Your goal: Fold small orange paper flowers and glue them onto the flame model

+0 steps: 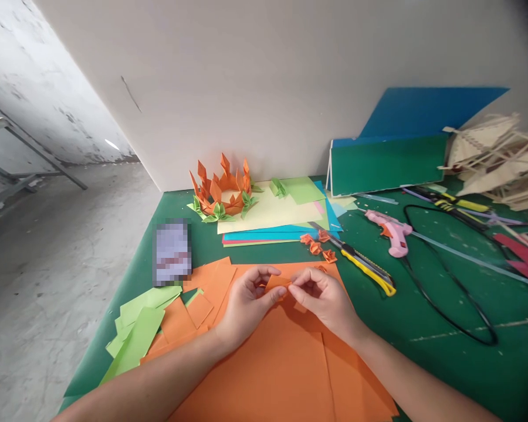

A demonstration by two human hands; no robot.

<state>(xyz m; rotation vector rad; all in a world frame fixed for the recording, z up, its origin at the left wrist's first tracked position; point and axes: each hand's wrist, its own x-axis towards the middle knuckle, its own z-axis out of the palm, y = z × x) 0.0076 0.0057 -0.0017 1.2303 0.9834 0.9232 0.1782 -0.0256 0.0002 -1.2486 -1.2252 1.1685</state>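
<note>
My left hand [246,305] and my right hand [323,299] meet over large orange paper sheets [273,369] on the green table [444,363]. Both hands pinch a small folded orange paper piece [276,282] between thumbs and fingertips, a little above the sheets. Behind the hands lie three small folded orange pieces [319,243]. An orange paper crown with green leaf folds [222,190] stands at the table's back.
A stack of yellow, blue and green sheets [281,214] lies behind. A yellow utility knife [365,266], pink glue gun [391,233], black cord [444,305], green-blue boards [387,164] and wooden sticks [497,161] sit right. Green paper scraps [138,328] and a phone [172,251] lie left.
</note>
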